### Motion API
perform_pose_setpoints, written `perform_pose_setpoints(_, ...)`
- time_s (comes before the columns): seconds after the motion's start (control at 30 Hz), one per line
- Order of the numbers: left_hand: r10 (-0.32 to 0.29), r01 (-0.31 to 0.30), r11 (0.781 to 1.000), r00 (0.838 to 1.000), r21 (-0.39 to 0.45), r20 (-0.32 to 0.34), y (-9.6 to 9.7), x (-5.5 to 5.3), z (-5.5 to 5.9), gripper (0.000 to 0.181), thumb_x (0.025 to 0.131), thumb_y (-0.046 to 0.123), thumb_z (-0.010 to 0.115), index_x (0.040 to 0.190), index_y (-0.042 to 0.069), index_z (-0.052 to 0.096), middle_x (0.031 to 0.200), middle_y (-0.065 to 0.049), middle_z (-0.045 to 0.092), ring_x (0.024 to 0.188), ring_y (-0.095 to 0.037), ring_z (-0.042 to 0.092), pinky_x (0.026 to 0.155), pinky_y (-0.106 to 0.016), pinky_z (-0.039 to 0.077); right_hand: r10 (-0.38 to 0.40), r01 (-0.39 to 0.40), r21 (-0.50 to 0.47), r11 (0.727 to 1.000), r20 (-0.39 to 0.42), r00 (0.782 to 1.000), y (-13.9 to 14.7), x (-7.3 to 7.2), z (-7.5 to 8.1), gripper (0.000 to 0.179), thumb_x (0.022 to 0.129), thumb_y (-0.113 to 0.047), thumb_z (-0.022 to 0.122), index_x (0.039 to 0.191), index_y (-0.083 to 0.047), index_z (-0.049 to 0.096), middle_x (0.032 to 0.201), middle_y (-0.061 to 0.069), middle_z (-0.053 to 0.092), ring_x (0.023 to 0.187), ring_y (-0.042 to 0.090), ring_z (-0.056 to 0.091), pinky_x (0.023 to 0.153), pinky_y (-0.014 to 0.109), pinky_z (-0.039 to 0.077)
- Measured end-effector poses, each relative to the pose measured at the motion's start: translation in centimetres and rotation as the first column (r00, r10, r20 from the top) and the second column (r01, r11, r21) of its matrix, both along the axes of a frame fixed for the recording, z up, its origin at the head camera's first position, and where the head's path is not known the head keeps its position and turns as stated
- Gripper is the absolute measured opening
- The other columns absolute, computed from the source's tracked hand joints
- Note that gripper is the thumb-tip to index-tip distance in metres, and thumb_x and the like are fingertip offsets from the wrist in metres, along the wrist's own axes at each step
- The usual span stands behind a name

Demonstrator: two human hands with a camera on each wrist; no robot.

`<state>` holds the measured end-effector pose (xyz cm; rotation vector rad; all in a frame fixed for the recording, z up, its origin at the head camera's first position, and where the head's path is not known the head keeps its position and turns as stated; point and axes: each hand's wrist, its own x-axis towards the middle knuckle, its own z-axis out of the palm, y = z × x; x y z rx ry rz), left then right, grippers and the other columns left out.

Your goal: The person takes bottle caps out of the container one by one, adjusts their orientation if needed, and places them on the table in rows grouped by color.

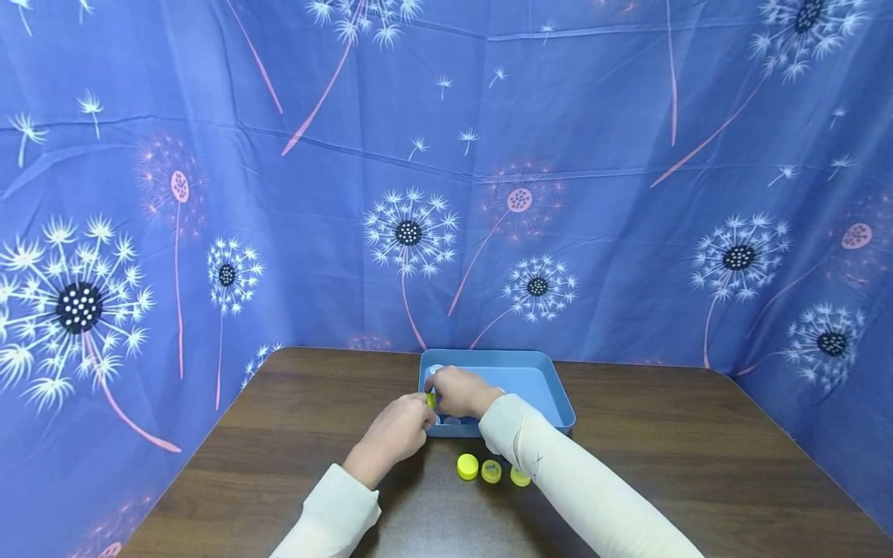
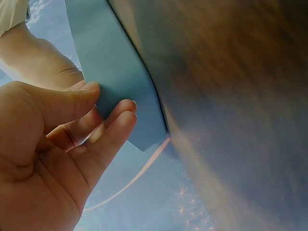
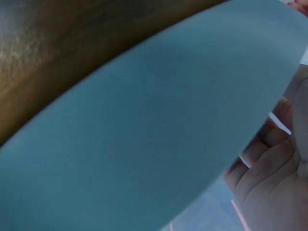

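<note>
My left hand [image 1: 399,426] is at the near left corner of a blue tray [image 1: 533,381]. A small yellow cap [image 1: 431,400] shows at its fingertips, apparently pinched there; whatever is under the cap is hidden. In the left wrist view, the left thumb and fingers [image 2: 126,118] bend at the tray wall. My right hand [image 1: 459,390] reaches over the tray's left part, close beside the cap. Its fingers curl in the right wrist view, but the tray wall covers their tips, so any hold is hidden. Whitish, clear-looking round pieces [image 1: 452,421] lie in the tray under the hands.
On the brown wooden table [image 1: 293,434], in front of the tray, sit a yellow cap [image 1: 467,466], a second one [image 1: 491,471] and a third cap [image 1: 519,477] partly behind the right sleeve. A blue dandelion-print cloth [image 1: 321,232] hangs behind and at both sides.
</note>
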<state>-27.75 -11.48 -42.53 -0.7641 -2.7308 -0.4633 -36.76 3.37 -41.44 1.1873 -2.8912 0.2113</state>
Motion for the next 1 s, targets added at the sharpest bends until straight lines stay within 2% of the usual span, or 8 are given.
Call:
perform_pose_setpoints(0.17, -0.006, 0.006, 1.0, 1.0, 0.0, -0.003, 0.0, 0.0, 0.0, 0.031, 0.078, -0.016, 0.057, 0.065, 0.011, 0.066, 0.073, 0.004, 0.044, 0.064, -0.009, 0.039, 0.057, -0.023, 0.036, -0.009, 0.009, -0.021, 1.0, -0.001, 1.0, -0.3, 0.3, -0.1, 0.013, 0.08, -0.003, 0.069, 0.087, -0.013, 0.07, 0.064, -0.007, 0.046, 0.059, 0.01, 0.039, 0.051, 0.023, 0.033)
perform_pose_setpoints(0.3, -0.004, 0.004, 1.0, 1.0, 0.005, 0.004, 0.0, 0.0, 0.1, 0.032, 0.077, -0.016, 0.056, 0.065, 0.011, 0.065, 0.073, 0.004, 0.043, 0.064, -0.009, 0.038, 0.057, -0.022, 0.035, -0.012, 0.013, -0.028, 1.0, 0.007, 1.0, -0.4, 0.6, 0.1, 0.015, 0.079, -0.003, 0.069, 0.076, -0.015, 0.063, 0.061, -0.005, 0.041, 0.058, 0.01, 0.036, 0.05, 0.024, 0.03)
perform_pose_setpoints(0.5, 0.0, 0.0, 1.0, 1.0, -0.001, 0.0, 0.0, 0.0, 0.0, 0.035, 0.077, -0.016, 0.057, 0.06, 0.015, 0.057, 0.072, 0.004, 0.041, 0.063, -0.009, 0.036, 0.056, -0.022, 0.033, -0.039, 0.039, -0.03, 0.999, 0.021, 0.999, -0.6, 0.6, 0.0, 0.013, 0.079, -0.005, 0.07, 0.076, -0.016, 0.063, 0.064, -0.006, 0.045, 0.06, 0.01, 0.04, 0.052, 0.024, 0.034)
perform_pose_setpoints(0.7, -0.008, 0.008, 1.0, 1.0, 0.004, -0.018, 0.0, -0.1, -0.2, 0.037, 0.077, -0.016, 0.056, 0.057, 0.015, 0.054, 0.07, 0.004, 0.038, 0.062, -0.009, 0.034, 0.055, -0.023, 0.032, -0.057, 0.058, -0.054, 0.997, 0.02, 0.998, -0.1, 0.5, -0.2, 0.014, 0.076, -0.005, 0.069, 0.081, -0.017, 0.064, 0.069, -0.007, 0.051, 0.062, 0.01, 0.044, 0.054, 0.024, 0.039)
perform_pose_setpoints(0.87, -0.008, 0.008, 1.0, 1.0, -0.001, -0.018, 0.1, -0.1, -0.2, 0.031, 0.077, -0.014, 0.058, 0.061, 0.011, 0.063, 0.07, 0.005, 0.039, 0.063, -0.009, 0.035, 0.057, -0.023, 0.033, -0.063, 0.065, -0.098, 0.993, 0.032, 0.998, 0.9, 0.5, 0.3, 0.016, 0.078, -0.006, 0.07, 0.091, -0.015, 0.067, 0.083, -0.005, 0.062, 0.074, 0.009, 0.054, 0.068, 0.027, 0.05)
perform_pose_setpoints(1.0, -0.004, 0.003, 1.0, 0.999, -0.015, -0.033, 0.0, -0.2, -0.2, 0.027, 0.075, -0.014, 0.06, 0.066, 0.01, 0.068, 0.069, 0.006, 0.041, 0.063, -0.008, 0.036, 0.058, -0.023, 0.035, -0.052, 0.054, -0.159, 0.986, 0.02, 0.998, 2.1, 0.8, 0.9, 0.023, 0.081, -0.011, 0.072, 0.104, -0.009, 0.069, 0.094, 0.0, 0.066, 0.085, 0.014, 0.06, 0.078, 0.033, 0.052)
